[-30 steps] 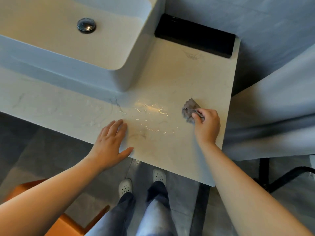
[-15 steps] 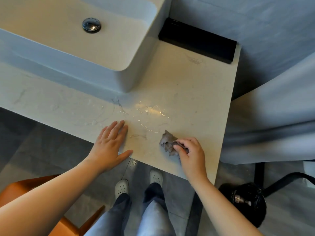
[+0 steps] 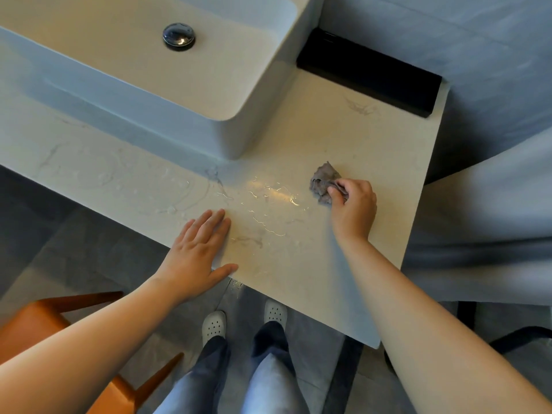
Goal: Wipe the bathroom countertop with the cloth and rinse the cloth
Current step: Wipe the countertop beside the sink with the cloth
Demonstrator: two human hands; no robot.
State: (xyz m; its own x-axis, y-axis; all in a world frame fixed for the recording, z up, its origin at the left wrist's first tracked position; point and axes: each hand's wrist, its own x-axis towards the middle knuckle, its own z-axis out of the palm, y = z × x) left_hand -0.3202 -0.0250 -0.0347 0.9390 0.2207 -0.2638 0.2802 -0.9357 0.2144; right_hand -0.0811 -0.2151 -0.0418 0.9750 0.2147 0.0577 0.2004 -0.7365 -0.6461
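Cloth (image 3: pixel 324 182) half hidden in right hand (image 3: pixel 354 206), left hand (image 3: pixel 198 249) flat

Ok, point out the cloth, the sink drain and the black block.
cloth (image 3: pixel 324 181): head view, middle of the bunched grey fabric.
sink drain (image 3: pixel 178 35): head view, middle of the chrome cap.
black block (image 3: pixel 370 70): head view, its top face.

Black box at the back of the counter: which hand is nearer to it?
Right. The right hand, holding the cloth, is on the countertop in front of the black box; the left hand lies flat at the near edge, farther left.
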